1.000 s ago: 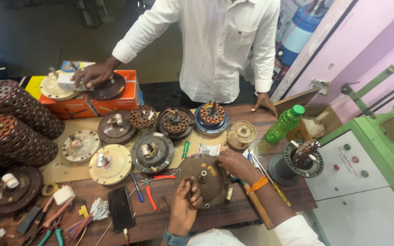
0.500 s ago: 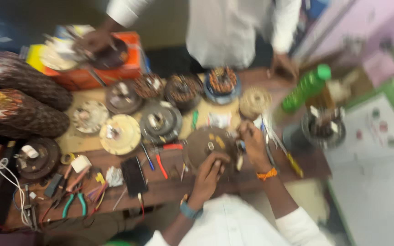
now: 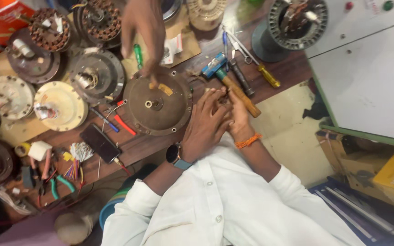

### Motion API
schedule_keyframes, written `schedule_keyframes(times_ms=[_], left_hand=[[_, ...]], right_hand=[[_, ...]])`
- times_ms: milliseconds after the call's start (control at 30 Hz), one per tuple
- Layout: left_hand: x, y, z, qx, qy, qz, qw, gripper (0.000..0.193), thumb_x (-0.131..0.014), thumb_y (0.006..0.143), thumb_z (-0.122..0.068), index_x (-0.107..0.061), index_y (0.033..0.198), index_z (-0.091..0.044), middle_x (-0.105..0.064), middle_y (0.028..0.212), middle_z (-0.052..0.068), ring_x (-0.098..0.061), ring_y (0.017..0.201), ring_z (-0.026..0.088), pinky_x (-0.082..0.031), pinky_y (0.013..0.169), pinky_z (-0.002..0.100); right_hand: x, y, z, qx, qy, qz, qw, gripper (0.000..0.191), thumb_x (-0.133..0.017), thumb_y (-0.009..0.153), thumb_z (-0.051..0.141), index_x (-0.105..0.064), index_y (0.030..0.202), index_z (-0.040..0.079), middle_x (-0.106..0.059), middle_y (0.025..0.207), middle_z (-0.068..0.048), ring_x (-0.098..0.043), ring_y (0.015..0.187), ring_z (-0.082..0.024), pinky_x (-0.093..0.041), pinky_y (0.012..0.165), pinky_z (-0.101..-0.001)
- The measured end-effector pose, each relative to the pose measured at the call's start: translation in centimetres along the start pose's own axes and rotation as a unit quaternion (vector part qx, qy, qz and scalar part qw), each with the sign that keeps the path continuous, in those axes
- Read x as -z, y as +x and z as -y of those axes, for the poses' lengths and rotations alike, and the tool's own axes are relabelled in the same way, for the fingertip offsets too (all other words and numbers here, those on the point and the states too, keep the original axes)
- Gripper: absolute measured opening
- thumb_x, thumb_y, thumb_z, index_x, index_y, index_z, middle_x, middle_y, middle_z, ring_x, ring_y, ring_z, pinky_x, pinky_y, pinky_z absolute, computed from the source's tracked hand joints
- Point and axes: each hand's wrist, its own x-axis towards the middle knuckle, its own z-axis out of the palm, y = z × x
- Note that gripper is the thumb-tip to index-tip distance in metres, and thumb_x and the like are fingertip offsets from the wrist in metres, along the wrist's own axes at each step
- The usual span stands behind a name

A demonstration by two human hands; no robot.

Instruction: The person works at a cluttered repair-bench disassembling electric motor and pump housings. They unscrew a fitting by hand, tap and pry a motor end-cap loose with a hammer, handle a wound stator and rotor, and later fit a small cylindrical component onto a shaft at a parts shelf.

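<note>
A round brown motor cover point(image 3: 158, 107) with a centre shaft lies on the wooden bench. My left hand point(image 3: 204, 124), with a wristwatch, and my right hand point(image 3: 238, 116), with an orange wrist thread, meet fingertip to fingertip just off the cover's right edge, beside a wooden hammer handle point(image 3: 242, 96). Whatever sits between my fingers is hidden. Another person's hand point(image 3: 143, 32) reaches down from the far side, a fingertip touching the cover's top edge.
Several motor housings point(image 3: 95, 75) and wound stators point(image 3: 102, 20) crowd the bench's left and back. Screwdrivers point(image 3: 266, 74), a phone point(image 3: 100, 143), pliers point(image 3: 56, 182) and wire bits lie about. A winding spool point(image 3: 295, 23) and a white-topped cabinet point(image 3: 370, 77) stand at right.
My hands have moved off the top of the cover to its right edge. The other person's hand has come from the orange box to the cover. The view has closed in.
</note>
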Motion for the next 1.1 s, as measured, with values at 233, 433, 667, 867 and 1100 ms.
schedule_keyframes(times_ms=[233, 433, 667, 867, 1100], left_hand=[[5.9, -2.2, -1.7, 0.047, -0.031, 0.016, 0.998, 0.021, -0.074, 0.094, -0.013, -0.068, 0.113, -0.007, -0.070, 0.114, 0.008, -0.065, 0.103, 0.029, -0.052, 0.091, 0.041], [7.5, -6.8, -2.0, 0.134, -0.006, -0.127, 0.983, 0.016, -0.074, 0.091, -0.006, -0.068, 0.106, -0.004, -0.071, 0.105, 0.009, -0.069, 0.100, 0.030, -0.055, 0.085, 0.040], [7.7, -11.0, -0.5, 0.279, 0.011, -0.320, 0.905, 0.010, -0.070, 0.096, -0.002, -0.069, 0.106, -0.002, -0.072, 0.103, 0.010, -0.068, 0.095, 0.027, -0.054, 0.080, 0.037], [6.6, -8.9, 5.1, 0.248, -0.066, -0.292, 0.921, 0.044, -0.071, 0.091, -0.004, -0.060, 0.134, -0.002, -0.068, 0.119, 0.013, -0.061, 0.098, 0.029, -0.051, 0.084, 0.038], [5.2, -6.1, 8.2, 0.205, 0.025, -0.242, 0.948, 0.029, -0.075, 0.095, -0.014, -0.071, 0.124, -0.016, -0.076, 0.122, 0.005, -0.070, 0.115, 0.020, -0.050, 0.094, 0.036]], right_hand=[[-6.4, 7.2, 5.4, 0.321, -0.752, 0.115, 0.564, 0.028, -0.071, 0.101, 0.026, -0.070, 0.096, -0.001, -0.070, 0.084, -0.013, -0.066, 0.078, -0.024, -0.052, 0.072, -0.0356], [-12.2, 12.8, 4.5, 0.333, -0.888, 0.180, 0.260, 0.009, -0.071, 0.087, 0.007, -0.073, 0.093, 0.001, -0.069, 0.104, -0.023, -0.065, 0.098, -0.043, -0.052, 0.085, -0.0511], [-11.2, 11.6, 3.5, 0.442, -0.830, 0.205, 0.271, 0.029, -0.075, 0.082, 0.005, -0.071, 0.110, -0.003, -0.065, 0.111, -0.023, -0.059, 0.106, -0.042, -0.049, 0.090, -0.0513], [-7.1, 5.9, 4.5, 0.212, -0.740, 0.152, 0.621, 0.015, -0.068, 0.104, 0.012, -0.071, 0.113, 0.000, -0.070, 0.097, -0.007, -0.064, 0.085, -0.014, -0.053, 0.078, -0.0278], [-9.8, -0.3, 1.5, 0.268, -0.655, 0.177, 0.684, 0.016, -0.064, 0.105, 0.013, -0.069, 0.108, -0.002, -0.070, 0.097, -0.004, -0.064, 0.089, -0.011, -0.053, 0.082, -0.0242]])
